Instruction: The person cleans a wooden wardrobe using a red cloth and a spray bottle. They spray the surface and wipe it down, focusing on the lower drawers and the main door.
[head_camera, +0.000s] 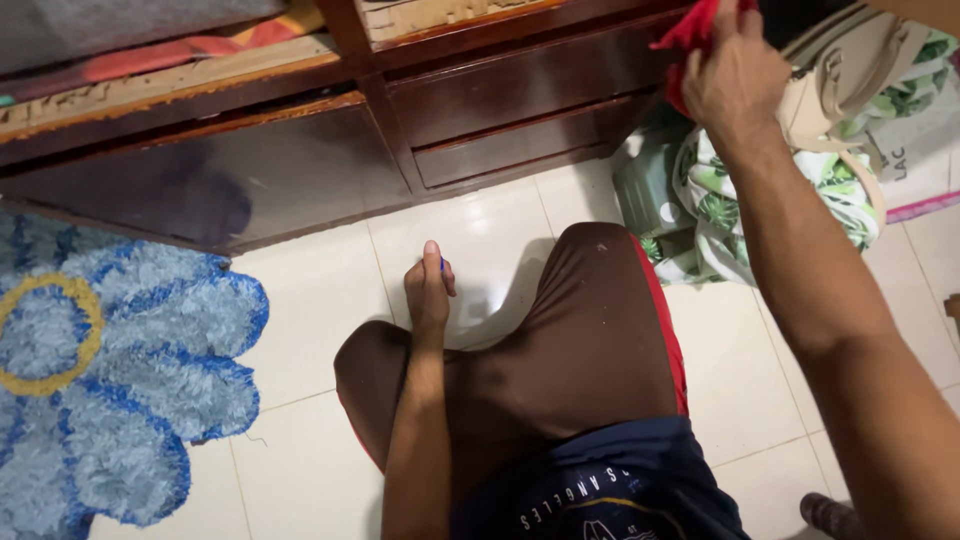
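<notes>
My right hand (737, 82) is raised at the top right and grips a bunched red cloth (688, 32) in front of the dark wooden cabinet's drawers (520, 95). My left hand (429, 287) hangs low over the white tiled floor (320, 300), just past my knee, with fingers curled around a small blue object (442, 264) that is mostly hidden. My legs in brown shorts (570, 350) fill the lower middle of the view.
A blue flower-shaped rug with a yellow ring (100, 370) lies on the left. A cream handbag (850, 85) and leaf-print fabric (720, 210) are piled at the right by a green container (645, 185). The cabinet has a glossy dark door (250, 175).
</notes>
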